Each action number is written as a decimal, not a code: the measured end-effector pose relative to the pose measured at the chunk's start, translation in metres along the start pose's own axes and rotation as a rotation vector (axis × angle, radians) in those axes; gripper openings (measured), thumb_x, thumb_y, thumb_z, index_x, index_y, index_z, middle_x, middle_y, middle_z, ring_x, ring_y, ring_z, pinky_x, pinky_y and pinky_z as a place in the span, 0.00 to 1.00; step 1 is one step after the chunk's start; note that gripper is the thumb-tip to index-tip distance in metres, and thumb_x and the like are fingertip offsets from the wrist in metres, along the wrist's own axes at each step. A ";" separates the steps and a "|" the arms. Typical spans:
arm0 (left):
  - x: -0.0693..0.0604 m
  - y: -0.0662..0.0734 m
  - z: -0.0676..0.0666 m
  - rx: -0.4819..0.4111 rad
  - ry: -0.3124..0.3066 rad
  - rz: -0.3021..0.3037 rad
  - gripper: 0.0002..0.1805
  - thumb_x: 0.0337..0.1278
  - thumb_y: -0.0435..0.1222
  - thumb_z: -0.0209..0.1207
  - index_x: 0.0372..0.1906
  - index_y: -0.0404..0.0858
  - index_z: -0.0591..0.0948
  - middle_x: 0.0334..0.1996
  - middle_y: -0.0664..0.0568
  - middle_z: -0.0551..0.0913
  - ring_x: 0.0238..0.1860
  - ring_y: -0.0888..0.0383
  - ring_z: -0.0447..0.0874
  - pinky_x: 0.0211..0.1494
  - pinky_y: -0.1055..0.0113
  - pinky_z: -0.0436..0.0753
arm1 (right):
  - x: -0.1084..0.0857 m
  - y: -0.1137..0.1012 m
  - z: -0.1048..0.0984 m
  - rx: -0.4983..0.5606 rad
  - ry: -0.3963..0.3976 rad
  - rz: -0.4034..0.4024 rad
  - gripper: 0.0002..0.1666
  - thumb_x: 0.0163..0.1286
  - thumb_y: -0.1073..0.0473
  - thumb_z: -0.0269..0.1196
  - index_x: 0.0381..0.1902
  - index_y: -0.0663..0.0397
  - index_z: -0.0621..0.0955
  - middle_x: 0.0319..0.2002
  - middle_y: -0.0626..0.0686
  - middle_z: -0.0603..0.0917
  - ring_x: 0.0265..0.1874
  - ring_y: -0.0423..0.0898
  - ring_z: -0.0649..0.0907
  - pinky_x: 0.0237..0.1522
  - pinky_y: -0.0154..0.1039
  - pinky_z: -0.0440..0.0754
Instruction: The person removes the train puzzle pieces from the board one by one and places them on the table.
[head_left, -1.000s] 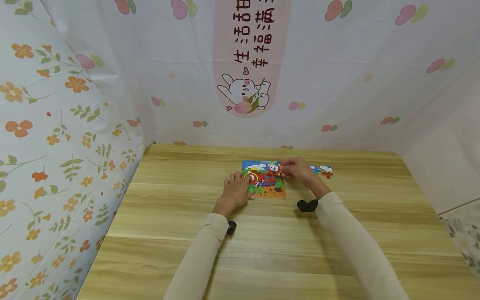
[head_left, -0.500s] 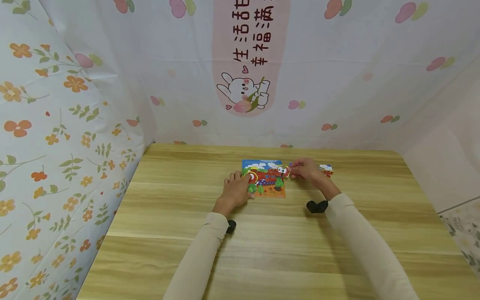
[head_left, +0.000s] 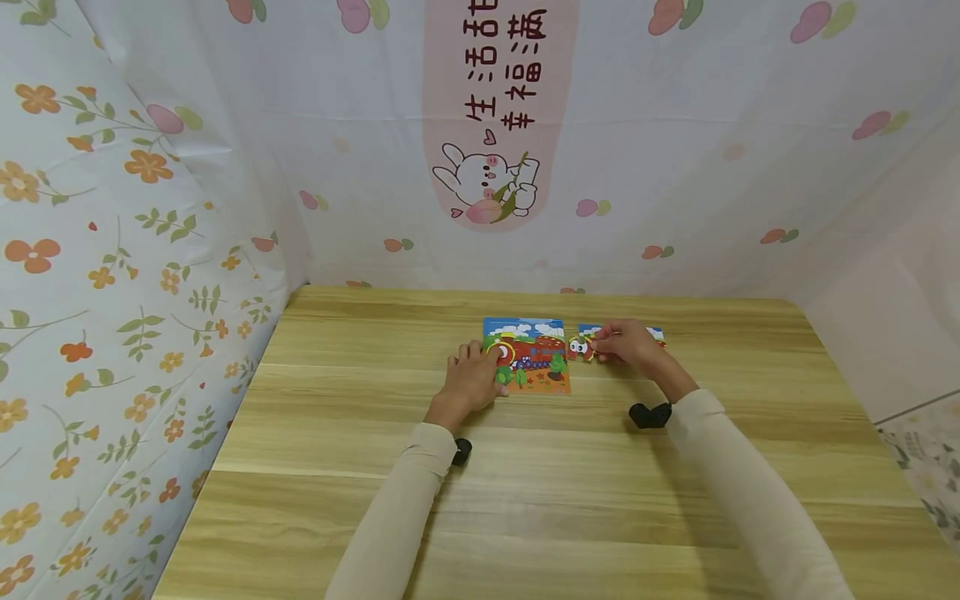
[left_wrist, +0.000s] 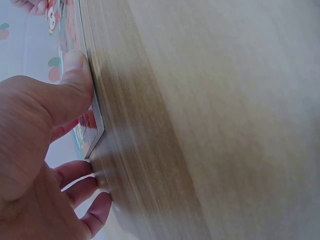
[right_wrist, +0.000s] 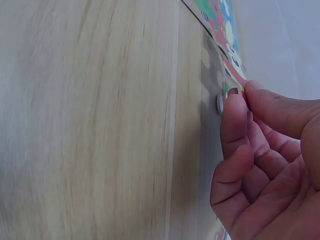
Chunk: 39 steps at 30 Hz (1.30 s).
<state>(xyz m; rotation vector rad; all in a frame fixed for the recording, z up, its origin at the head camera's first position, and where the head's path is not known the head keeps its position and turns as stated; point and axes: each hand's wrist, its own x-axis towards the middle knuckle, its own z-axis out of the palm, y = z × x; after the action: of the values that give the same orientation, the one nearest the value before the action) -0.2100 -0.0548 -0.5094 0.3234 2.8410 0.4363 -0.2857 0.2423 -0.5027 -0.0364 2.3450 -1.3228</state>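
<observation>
A jigsaw puzzle [head_left: 543,354] with a red train picture lies near the back of the table. My left hand [head_left: 468,379] holds its front left corner, thumb at the near edge and index finger over the picture; the other fingertips rest on the table in the left wrist view. Right of the puzzle, my right hand [head_left: 630,343] pinches a jigsaw piece [head_left: 578,347] with cartoon eyes between thumb and index finger. In the right wrist view the piece [right_wrist: 235,65] is tilted off the table, its far part hidden from me by the fingers.
Other jigsaw pieces [head_left: 655,333] lie behind my right hand, partly covered by it. The wooden table [head_left: 540,500] meets a patterned cloth backdrop [head_left: 360,167] just behind the puzzle. A floral cloth [head_left: 150,333] hangs along the left side.
My right hand has drawn the eyed jigsaw piece off the puzzle's right side and moved it rightward. The left hand has stayed at the puzzle's corner.
</observation>
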 end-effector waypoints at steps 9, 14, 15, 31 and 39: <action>-0.001 -0.001 0.000 -0.010 0.003 0.002 0.38 0.59 0.52 0.65 0.71 0.46 0.67 0.65 0.40 0.64 0.63 0.43 0.61 0.57 0.52 0.63 | -0.002 0.008 -0.006 -0.094 -0.013 -0.029 0.09 0.71 0.63 0.62 0.41 0.68 0.78 0.29 0.50 0.82 0.27 0.41 0.81 0.28 0.35 0.77; -0.001 -0.001 0.001 -0.011 0.002 0.003 0.38 0.59 0.52 0.65 0.71 0.46 0.67 0.65 0.40 0.64 0.64 0.43 0.61 0.57 0.52 0.63 | -0.005 0.009 -0.007 -0.145 -0.010 -0.023 0.10 0.70 0.64 0.63 0.42 0.69 0.78 0.30 0.51 0.82 0.26 0.40 0.81 0.27 0.34 0.78; 0.000 -0.001 0.000 -0.012 0.002 0.002 0.38 0.59 0.52 0.65 0.71 0.46 0.67 0.65 0.40 0.64 0.64 0.43 0.61 0.58 0.52 0.63 | -0.005 0.009 -0.008 -0.160 -0.008 -0.019 0.10 0.70 0.64 0.63 0.42 0.69 0.78 0.30 0.52 0.82 0.26 0.40 0.82 0.27 0.33 0.78; -0.002 -0.001 -0.001 -0.014 -0.001 0.009 0.37 0.59 0.52 0.64 0.70 0.45 0.67 0.63 0.40 0.65 0.61 0.44 0.62 0.58 0.52 0.64 | -0.010 0.007 -0.004 -0.293 0.009 -0.050 0.06 0.69 0.66 0.63 0.37 0.67 0.79 0.28 0.55 0.83 0.25 0.43 0.82 0.27 0.35 0.81; -0.002 -0.001 -0.002 -0.007 -0.012 0.006 0.37 0.60 0.53 0.63 0.70 0.45 0.67 0.64 0.40 0.64 0.62 0.44 0.62 0.59 0.51 0.65 | -0.010 0.007 -0.005 -0.318 0.010 -0.052 0.05 0.69 0.67 0.62 0.37 0.66 0.79 0.28 0.55 0.83 0.25 0.44 0.82 0.28 0.36 0.81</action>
<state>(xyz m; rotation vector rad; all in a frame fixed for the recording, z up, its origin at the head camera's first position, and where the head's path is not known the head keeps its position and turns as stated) -0.2086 -0.0564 -0.5078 0.3320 2.8269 0.4438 -0.2771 0.2525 -0.5022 -0.1898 2.5558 -0.9613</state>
